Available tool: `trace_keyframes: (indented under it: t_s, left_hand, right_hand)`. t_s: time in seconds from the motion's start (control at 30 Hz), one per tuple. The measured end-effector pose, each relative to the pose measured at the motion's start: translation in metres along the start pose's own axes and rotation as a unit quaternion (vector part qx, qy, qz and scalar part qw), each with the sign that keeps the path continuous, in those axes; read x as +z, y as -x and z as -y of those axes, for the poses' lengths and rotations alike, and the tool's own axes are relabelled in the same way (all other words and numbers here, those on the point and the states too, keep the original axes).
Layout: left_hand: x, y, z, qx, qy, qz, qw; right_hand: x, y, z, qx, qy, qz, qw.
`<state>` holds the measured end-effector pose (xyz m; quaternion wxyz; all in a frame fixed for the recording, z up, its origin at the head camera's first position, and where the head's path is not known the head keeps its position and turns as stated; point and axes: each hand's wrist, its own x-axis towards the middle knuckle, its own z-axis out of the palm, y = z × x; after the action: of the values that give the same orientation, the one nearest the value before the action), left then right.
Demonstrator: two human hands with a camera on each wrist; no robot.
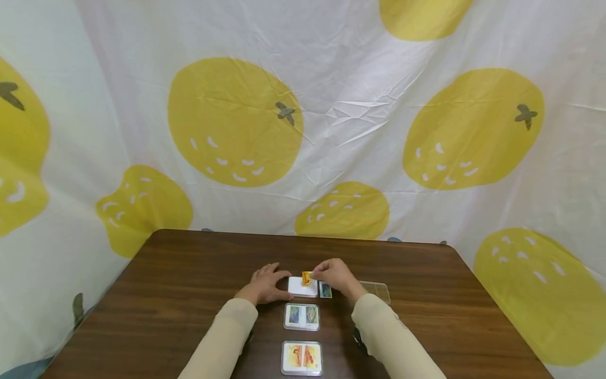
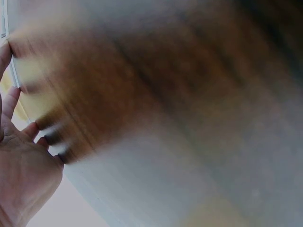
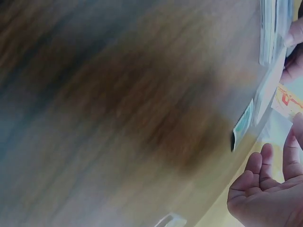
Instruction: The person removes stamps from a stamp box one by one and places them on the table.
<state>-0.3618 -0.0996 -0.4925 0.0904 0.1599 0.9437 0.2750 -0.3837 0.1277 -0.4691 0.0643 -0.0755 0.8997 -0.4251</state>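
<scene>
My right hand [image 1: 335, 275] pinches a small orange stamp [image 1: 306, 279] between thumb and finger, above a white rectangular card or case base [image 1: 299, 290]. Spread around the left end of that white piece, my left hand [image 1: 264, 285] touches it with thumb and index finger. A blue-green stamp [image 1: 325, 290] lies on the table just right of the white piece; its toothed edge shows in the right wrist view [image 3: 243, 125]. The orange stamp [image 3: 285, 101] appears there too, beside the fingertips. The left wrist view shows the left hand [image 2: 28, 165] with fingers apart.
Nearer to me lie two clear cases, one holding two blue-green stamps [image 1: 302, 317], the other two orange stamps [image 1: 301, 358]. A transparent lid or tray [image 1: 389, 293] lies beyond my right wrist. The dark wooden table [image 1: 165, 295] ends at a fruit-patterned cloth [image 1: 341, 158].
</scene>
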Motion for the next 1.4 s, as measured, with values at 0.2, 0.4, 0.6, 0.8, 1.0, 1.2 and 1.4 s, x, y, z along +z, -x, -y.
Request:
trace_keyframes:
  t_s: [0.2,0.4,0.6,0.8,1.0,1.2,1.4]
  left_hand:
    - [0.000,0.000,0.000,0.003,-0.001,-0.003,1.0000]
    - [-0.001,0.001,-0.001,0.007,0.001,-0.003,1.0000]
    - [-0.001,0.001,-0.002,0.009,0.004,-0.002,0.9999]
    - [-0.001,0.002,-0.001,0.010,0.003,-0.004,0.9999]
    - [-0.001,0.000,0.001,0.010,-0.001,-0.006,0.9999]
    - [0.000,0.000,0.002,0.012,-0.003,-0.006,0.9999]
    - [0.000,0.001,0.000,0.013,-0.002,-0.005,0.9999]
  right_hand:
    - [-0.015,0.004,-0.004,-0.007,-0.007,-0.013,1.000]
    - [-0.028,0.008,-0.010,-0.001,-0.003,-0.023,1.000]
    - [-0.039,0.012,-0.016,0.000,0.017,-0.033,0.999]
    - [-0.045,0.016,-0.022,0.006,0.014,-0.033,0.999]
    - [-0.054,0.024,-0.026,0.002,0.026,-0.039,0.999]
    - [-0.060,0.030,-0.030,0.010,0.032,-0.035,0.999]
    - [-0.063,0.034,-0.036,0.020,0.044,-0.031,0.998]
